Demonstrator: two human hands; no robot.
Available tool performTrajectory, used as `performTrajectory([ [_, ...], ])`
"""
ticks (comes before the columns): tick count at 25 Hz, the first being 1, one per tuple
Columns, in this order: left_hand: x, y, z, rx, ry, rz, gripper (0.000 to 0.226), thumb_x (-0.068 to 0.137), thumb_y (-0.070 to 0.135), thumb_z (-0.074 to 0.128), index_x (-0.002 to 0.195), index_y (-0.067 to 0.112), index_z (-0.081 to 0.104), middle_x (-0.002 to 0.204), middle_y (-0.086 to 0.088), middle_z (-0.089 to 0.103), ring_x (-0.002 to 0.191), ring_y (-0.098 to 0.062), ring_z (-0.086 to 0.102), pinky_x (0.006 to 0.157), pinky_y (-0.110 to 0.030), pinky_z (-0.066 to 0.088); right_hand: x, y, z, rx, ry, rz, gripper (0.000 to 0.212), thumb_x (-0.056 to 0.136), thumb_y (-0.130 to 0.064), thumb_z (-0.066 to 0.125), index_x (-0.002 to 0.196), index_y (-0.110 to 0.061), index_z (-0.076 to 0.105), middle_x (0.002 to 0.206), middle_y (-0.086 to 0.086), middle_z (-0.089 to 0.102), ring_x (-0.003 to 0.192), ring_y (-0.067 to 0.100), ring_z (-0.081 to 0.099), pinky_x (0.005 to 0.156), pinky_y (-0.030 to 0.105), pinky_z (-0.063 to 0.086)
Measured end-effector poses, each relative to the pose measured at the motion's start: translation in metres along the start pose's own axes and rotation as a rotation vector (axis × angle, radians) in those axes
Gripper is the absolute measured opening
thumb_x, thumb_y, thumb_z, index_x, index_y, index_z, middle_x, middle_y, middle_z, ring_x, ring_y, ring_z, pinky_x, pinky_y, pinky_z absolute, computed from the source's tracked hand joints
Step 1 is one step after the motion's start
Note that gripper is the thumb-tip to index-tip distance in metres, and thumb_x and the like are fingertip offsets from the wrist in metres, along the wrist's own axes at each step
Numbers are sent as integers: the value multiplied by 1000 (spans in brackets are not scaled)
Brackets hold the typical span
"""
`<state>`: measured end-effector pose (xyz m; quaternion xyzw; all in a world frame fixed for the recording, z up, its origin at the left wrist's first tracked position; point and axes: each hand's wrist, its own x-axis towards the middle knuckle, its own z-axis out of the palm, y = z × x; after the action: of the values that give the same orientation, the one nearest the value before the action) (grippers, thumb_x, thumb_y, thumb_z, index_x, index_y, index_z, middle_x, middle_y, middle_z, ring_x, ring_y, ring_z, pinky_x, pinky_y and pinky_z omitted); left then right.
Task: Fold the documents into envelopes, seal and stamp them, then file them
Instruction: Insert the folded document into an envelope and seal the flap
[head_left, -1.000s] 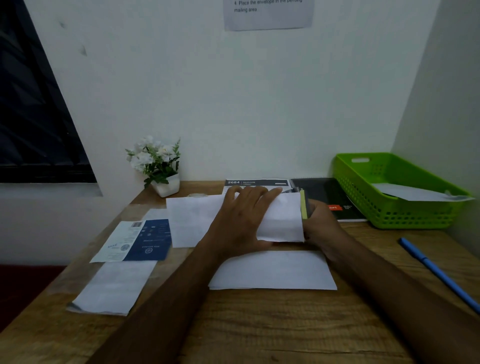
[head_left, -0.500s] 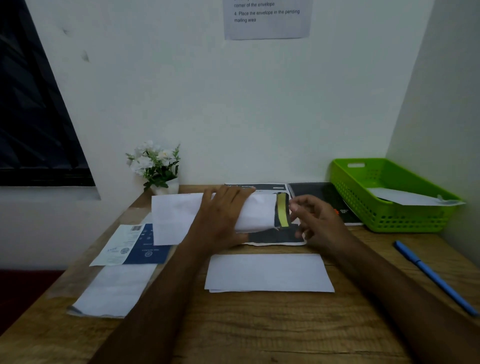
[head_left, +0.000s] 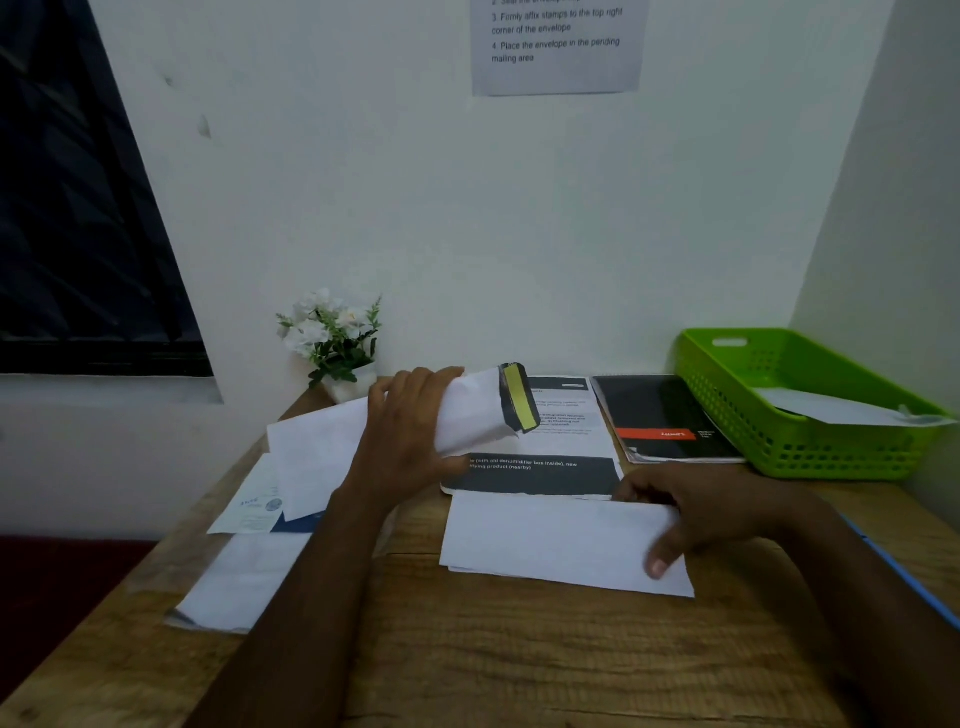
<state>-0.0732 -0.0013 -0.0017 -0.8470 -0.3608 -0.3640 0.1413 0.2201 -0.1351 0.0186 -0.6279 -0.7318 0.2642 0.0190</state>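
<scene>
dim, cool indoor light; soft shadows, slight motion blur, wide-angle bending toward the edges.

A wooden bench sits in a white-walled corner. A dark window is left. Light is dim.

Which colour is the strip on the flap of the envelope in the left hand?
Yellow, on a dark flap; the head view shows it.
</scene>
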Motion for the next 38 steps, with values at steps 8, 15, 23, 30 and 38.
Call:
performTrajectory([
  [8, -2, -9, -8, -42, 36, -84, 82, 58, 53, 65, 129, 18, 45, 114, -5, 55, 105, -24, 48, 89, -39, 30, -10, 8, -13, 880, 772, -149, 16, 84, 1, 63, 96, -10, 63, 84, 3, 72, 64, 8, 69, 55, 19, 56],
  [15, -3, -5, -7, -34, 33, -70, 82, 57, 52, 61, 129, 18, 44, 111, -4, 53, 102, -22, 46, 86, -36, 28, -5, 12, -13, 1102, 1012, -107, 31, 87, -8, 62, 117, -9, 55, 98, 7, 66, 61, 17, 71, 51, 22, 57],
  [23, -4, -2, -3, -1, -18, -58, 93, 55, 52, 66, 137, 20, 36, 118, -2, 49, 109, -21, 43, 94, -39, 27, -4, 6, -7, 1025, 924, -149, 30, 86, -1, 62, 115, -7, 59, 94, 10, 69, 59, 23, 71, 50, 24, 57],
  [30, -5, 0, 1, 11, -44, -71, 100, 54, 52, 69, 140, 19, 30, 123, -3, 46, 114, -22, 40, 98, -40, 22, -9, 11, -10, 966, 896, -171, 28, 85, -1, 63, 110, -12, 61, 93, 1, 70, 66, 19, 70, 51, 25, 58],
  [38, -5, 13, 0, -8, -131, 27, 100, 57, 53, 68, 143, 20, 27, 129, -1, 43, 119, -17, 35, 101, -37, 17, -3, 8, -5, 917, 813, -202, 21, 86, 0, 61, 103, -12, 63, 86, 1, 73, 53, 16, 65, 50, 23, 56],
])
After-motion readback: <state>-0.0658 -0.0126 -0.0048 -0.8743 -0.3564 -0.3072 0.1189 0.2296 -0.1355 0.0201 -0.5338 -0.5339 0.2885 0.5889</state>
